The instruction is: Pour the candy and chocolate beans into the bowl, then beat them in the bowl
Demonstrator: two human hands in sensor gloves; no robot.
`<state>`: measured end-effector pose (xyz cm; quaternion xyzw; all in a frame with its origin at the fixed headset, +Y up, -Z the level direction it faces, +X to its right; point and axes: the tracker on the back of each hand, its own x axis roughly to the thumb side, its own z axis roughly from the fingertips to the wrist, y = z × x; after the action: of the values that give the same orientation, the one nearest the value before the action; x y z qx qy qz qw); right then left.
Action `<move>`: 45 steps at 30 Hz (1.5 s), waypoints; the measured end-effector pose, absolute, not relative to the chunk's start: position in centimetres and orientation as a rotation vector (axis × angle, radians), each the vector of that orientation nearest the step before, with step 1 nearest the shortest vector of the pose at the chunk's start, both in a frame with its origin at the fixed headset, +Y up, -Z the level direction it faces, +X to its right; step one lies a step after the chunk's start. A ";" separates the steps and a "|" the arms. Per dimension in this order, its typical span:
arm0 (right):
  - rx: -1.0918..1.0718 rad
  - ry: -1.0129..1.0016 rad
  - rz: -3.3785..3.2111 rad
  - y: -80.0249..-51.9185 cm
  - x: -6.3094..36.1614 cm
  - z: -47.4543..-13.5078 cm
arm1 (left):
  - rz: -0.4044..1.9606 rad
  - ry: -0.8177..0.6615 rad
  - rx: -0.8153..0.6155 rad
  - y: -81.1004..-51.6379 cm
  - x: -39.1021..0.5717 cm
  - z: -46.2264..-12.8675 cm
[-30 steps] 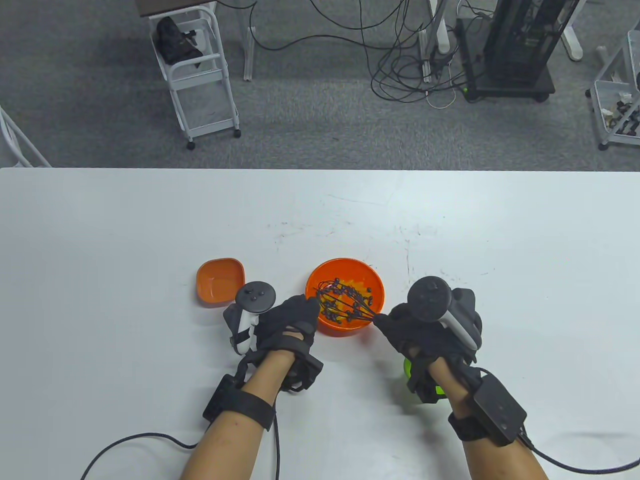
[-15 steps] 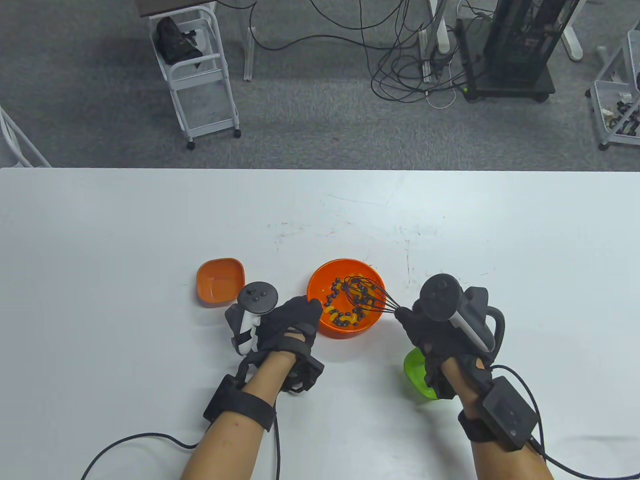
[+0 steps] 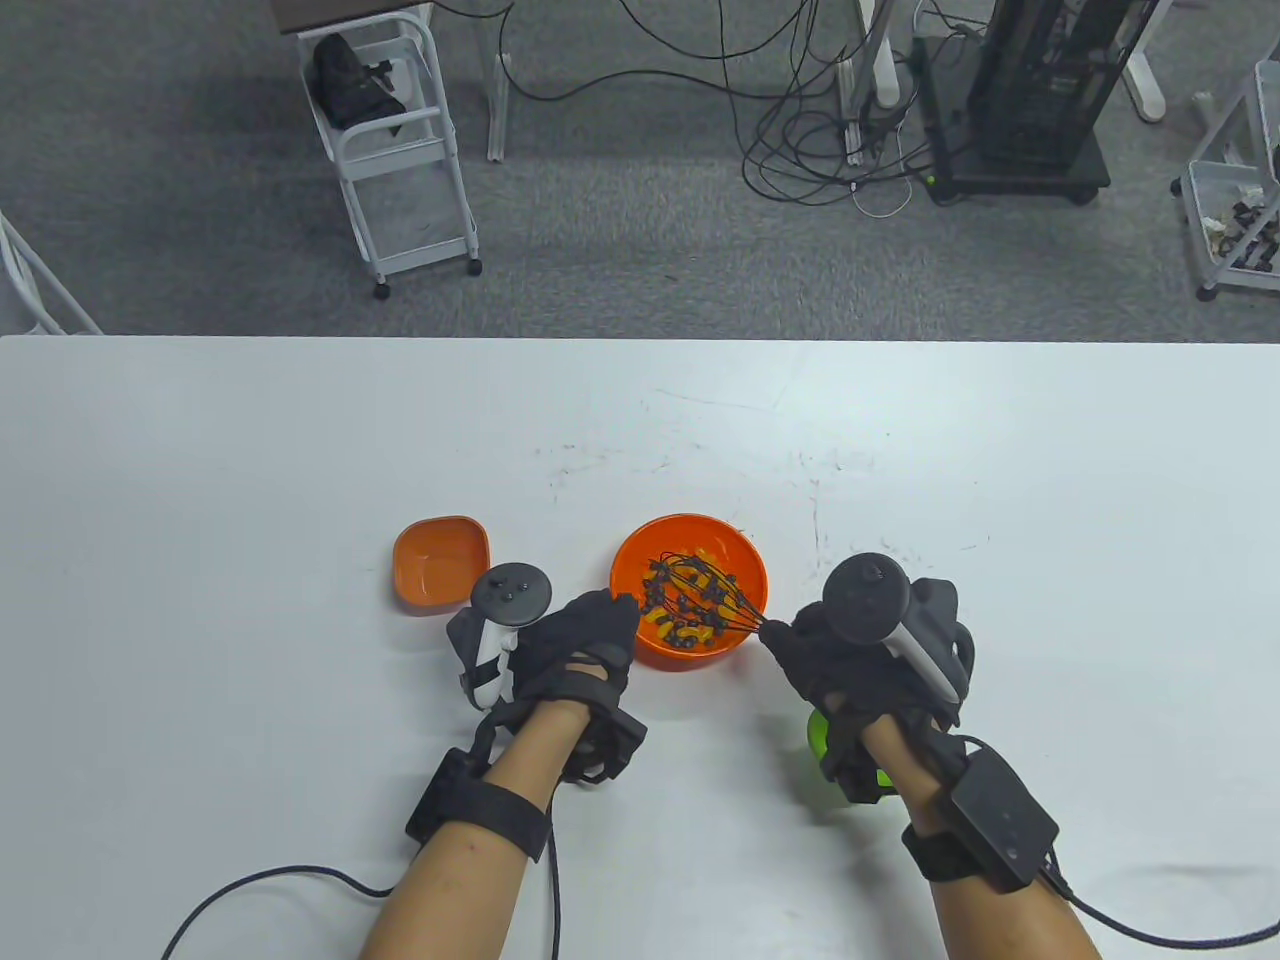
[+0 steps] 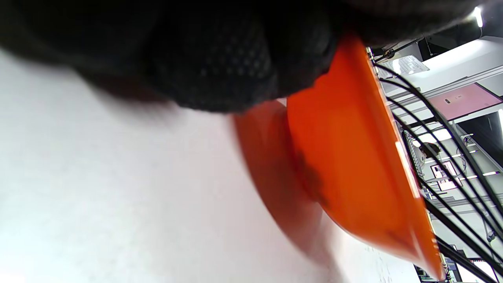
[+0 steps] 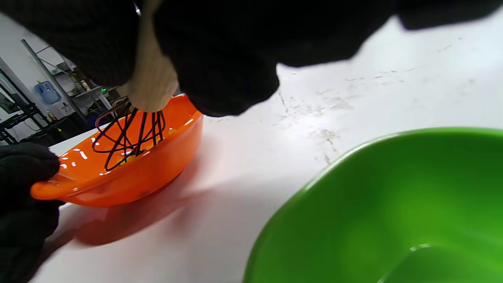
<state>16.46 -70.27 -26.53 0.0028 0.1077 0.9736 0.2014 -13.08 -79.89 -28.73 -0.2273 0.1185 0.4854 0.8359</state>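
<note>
The small square orange plastic dish (image 3: 441, 562) with rounded corners sits on the white table (image 3: 200, 480), left of centre and nearer the near edge than the far one; nothing shows inside it. No brand, label or legible writing is visible on any item.

The left hand (image 3: 580, 645), in a black sensor glove, lies just right of the dish. Its fingers are curled onto the left rim of the round orange plastic bowl (image 3: 735, 570); the left wrist view shows gloved fingertips (image 4: 220, 67) pressed against the bowl's outer wall (image 4: 346, 157).

The bowl stands near the middle of the table's width, toward the near edge. It holds dark round chocolate beans (image 3: 655, 578) mixed with yellow-orange candy pieces (image 3: 660, 622), gathered around the wires.

The black wire whisk (image 3: 705, 598) enters the bowl from the right at a slant, its wire loops down among the beans. In the right wrist view the wires (image 5: 125, 137) emerge from a pale handle.

The right hand (image 3: 850, 665), also gloved, has its fingers wrapped around the whisk handle (image 5: 151, 82).

The bright green plastic bowl (image 3: 822, 738) sits under the right wrist, close to the near edge and mostly hidden; the visible part of its interior (image 5: 393, 204) is bare.
</note>
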 end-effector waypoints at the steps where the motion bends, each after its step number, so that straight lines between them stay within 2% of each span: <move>1: 0.025 0.307 2.721 -70.2 16.3 -26.4 | 1.029 0.252 -0.482 -79.9 -13.1 -28.7; 6: 0.090 0.432 2.706 -69.3 16.1 -26.1 | 1.046 0.259 -0.485 -79.9 -13.2 -28.7; 15: -0.066 0.259 2.880 -67.3 17.6 -26.0 | 1.014 0.247 -0.470 -79.7 -12.9 -28.6; 19: -0.135 0.257 2.807 -68.8 17.7 -26.4 | 0.995 0.246 -0.468 -79.7 -12.8 -28.7; 23: -0.116 0.330 2.678 -70.4 17.2 -27.0 | 0.988 0.246 -0.465 -79.7 -12.8 -28.7; 27: -0.078 0.348 2.641 -70.8 16.9 -27.1 | 1.018 0.251 -0.476 -79.8 -13.0 -28.8; 35: 0.041 0.403 2.661 -69.7 15.8 -26.1 | 1.020 0.269 -0.466 -79.8 -13.1 -28.7; 45: 0.058 0.318 2.823 -67.3 17.1 -25.7 | 0.996 0.262 -0.456 -79.7 -12.9 -28.6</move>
<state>17.08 -67.26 -25.75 0.0203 0.1107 0.9823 0.1495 -12.87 -79.74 -28.62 -0.2160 0.1241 0.4723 0.8455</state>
